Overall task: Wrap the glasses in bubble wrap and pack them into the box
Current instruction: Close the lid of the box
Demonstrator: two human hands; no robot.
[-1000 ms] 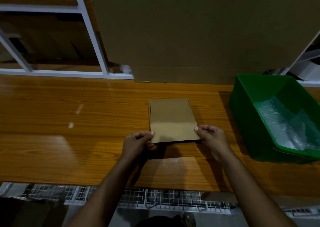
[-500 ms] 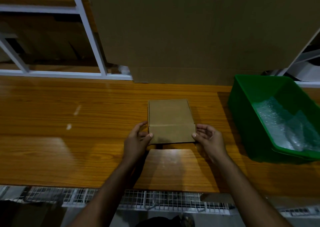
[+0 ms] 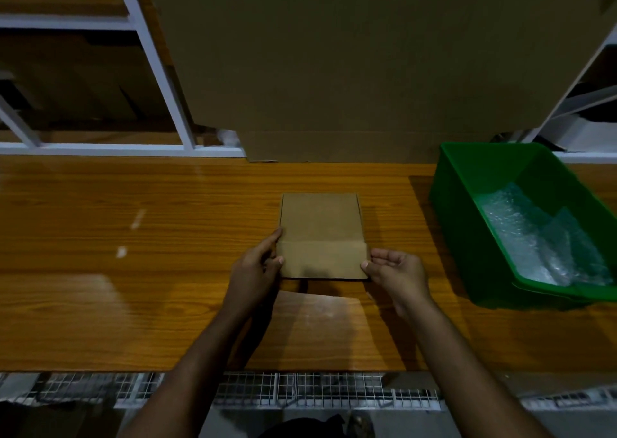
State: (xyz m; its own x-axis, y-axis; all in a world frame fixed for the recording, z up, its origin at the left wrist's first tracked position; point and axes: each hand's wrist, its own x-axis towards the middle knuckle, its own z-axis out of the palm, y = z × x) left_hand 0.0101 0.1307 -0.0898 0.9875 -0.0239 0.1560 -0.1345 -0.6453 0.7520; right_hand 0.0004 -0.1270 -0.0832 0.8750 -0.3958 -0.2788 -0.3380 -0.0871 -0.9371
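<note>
Dimly lit wooden table (image 3: 167,304) (glossy); left hand (image 3: 255,270) and right hand (image 3: 397,272) pinch box (image 3: 320,230).

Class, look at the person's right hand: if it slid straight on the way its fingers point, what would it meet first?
The right hand points leftward at the small cardboard box, so it would probably press into the box's near right corner, which its fingertips already touch.

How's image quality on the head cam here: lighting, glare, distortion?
Head view: dim overall, corners darkened; bright glare patches on the wooden table left of and below the hands; fisheye bends the table edge and the white rack; left hand and right hand on the cardboard box look sharp; bubble wrap in the green bin catches highlights.
</note>
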